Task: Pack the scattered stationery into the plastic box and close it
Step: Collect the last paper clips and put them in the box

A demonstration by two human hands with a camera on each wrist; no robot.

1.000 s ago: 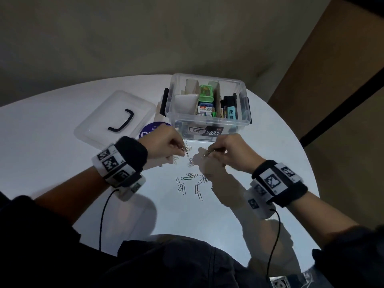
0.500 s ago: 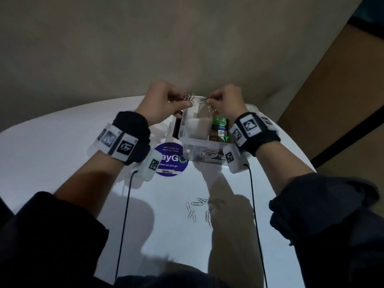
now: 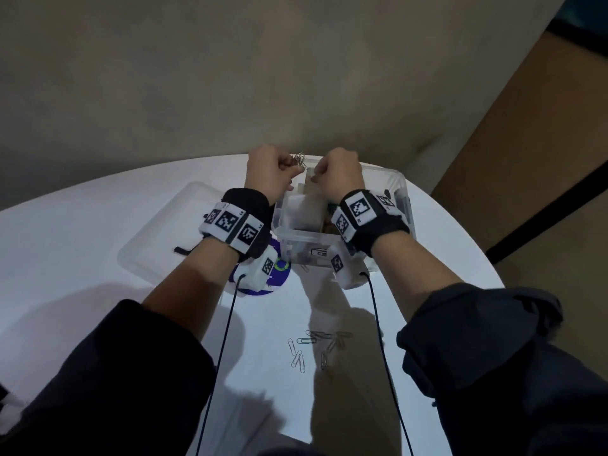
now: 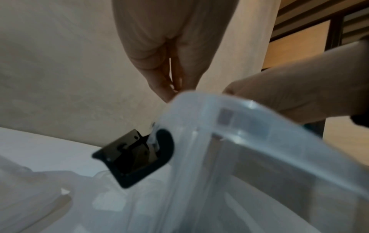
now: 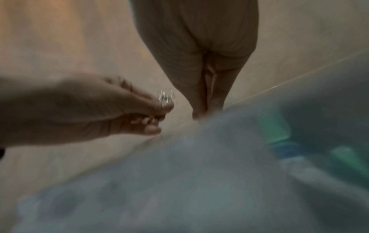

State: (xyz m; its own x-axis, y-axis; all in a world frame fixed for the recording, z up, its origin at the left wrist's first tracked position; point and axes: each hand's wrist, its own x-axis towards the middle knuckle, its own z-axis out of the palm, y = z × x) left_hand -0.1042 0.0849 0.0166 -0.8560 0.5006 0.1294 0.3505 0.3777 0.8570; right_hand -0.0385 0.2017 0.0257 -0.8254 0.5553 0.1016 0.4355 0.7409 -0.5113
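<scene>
The clear plastic box (image 3: 342, 240) stands open at the table's far side, with stationery inside. My left hand (image 3: 293, 166) is raised by the box's far left corner and pinches a small bunch of metal paper clips (image 3: 299, 159), which glint in the right wrist view (image 5: 166, 97). My right hand (image 3: 315, 179) is over the box's left compartment with its fingertips (image 5: 200, 112) pinched together; what it holds is hidden. Several loose paper clips (image 3: 312, 347) lie on the white table (image 3: 65, 245) near me. The box lid (image 3: 154, 248) lies flat to the left of the box.
A black latch (image 4: 137, 157) hangs open on the box's left end. A round purple sticker (image 3: 279, 274) lies on the table between the lid and the box. The table's curved edge runs just behind the box, and a brown wall panel (image 3: 543, 143) stands at right.
Both hands picked clips up off the table and carried them up and away to the box. Since half a second ago the right hand has dropped lower over the left compartment.
</scene>
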